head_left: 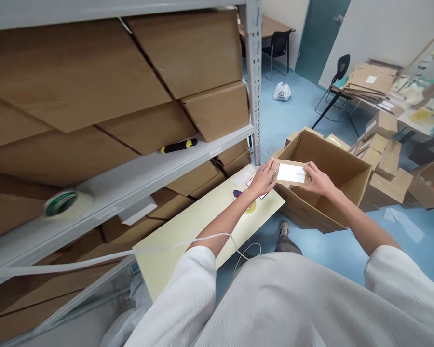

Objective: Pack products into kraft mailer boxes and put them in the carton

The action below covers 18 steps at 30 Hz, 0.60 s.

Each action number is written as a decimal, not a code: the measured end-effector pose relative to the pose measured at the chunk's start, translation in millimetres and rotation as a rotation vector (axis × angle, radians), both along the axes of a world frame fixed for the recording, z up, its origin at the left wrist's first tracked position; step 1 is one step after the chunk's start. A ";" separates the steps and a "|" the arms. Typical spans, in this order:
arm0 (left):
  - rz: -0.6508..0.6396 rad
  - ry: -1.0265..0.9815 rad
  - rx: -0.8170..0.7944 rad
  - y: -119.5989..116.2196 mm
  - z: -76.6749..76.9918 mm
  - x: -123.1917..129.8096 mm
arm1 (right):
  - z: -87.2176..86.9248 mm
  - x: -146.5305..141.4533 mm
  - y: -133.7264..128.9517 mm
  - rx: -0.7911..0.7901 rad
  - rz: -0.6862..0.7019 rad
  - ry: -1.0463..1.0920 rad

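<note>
Both my hands hold a small cardboard box (290, 183) with a white label (291, 172) on its upper face. My left hand (264, 178) grips its left end, and my right hand (317, 179) pinches the right end between thumb and fingers. The box is held over the near left rim of a large open carton (321, 207) that stands on the floor. Under my left hand lies a pale yellow board (195, 221). On it are a phone-like flat thing, partly hidden, and a small blue, red and yellow object (250, 207) that I cannot make out.
A metal shelf (130, 188) full of cardboard boxes rises on the left, with a box cutter (178, 145) and a tape roll (62, 203) on its edge. A white cord (217, 236) crosses the board. Small boxes (386, 159) are piled right of the carton, below a cluttered table.
</note>
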State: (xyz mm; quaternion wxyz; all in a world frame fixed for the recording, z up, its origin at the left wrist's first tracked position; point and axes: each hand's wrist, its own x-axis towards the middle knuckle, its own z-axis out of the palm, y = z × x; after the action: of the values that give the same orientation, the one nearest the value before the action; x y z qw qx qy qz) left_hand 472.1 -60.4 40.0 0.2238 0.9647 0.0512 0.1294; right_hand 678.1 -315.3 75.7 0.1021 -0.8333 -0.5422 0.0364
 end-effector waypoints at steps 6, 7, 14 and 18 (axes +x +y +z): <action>0.032 0.130 -0.102 -20.1 -36.9 88.5 | -36.8 100.6 -16.3 -0.047 -0.112 0.078; 0.040 0.157 -0.116 -23.1 -42.8 101.9 | -44.4 115.1 -18.0 -0.055 -0.133 0.095; 0.075 0.261 -0.208 -41.0 -87.3 173.8 | -107.4 180.8 -24.4 -0.083 -0.260 0.172; 0.052 0.318 -0.230 -44.6 -115.5 200.7 | -146.6 196.1 -25.9 -0.105 -0.323 0.228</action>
State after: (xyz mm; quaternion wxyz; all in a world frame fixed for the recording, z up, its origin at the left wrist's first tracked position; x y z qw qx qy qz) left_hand 672.8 -105.0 -75.6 0.3184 0.9393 0.1252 -0.0256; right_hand 874.2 -341.2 -70.9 0.1238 -0.9041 -0.3836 0.1417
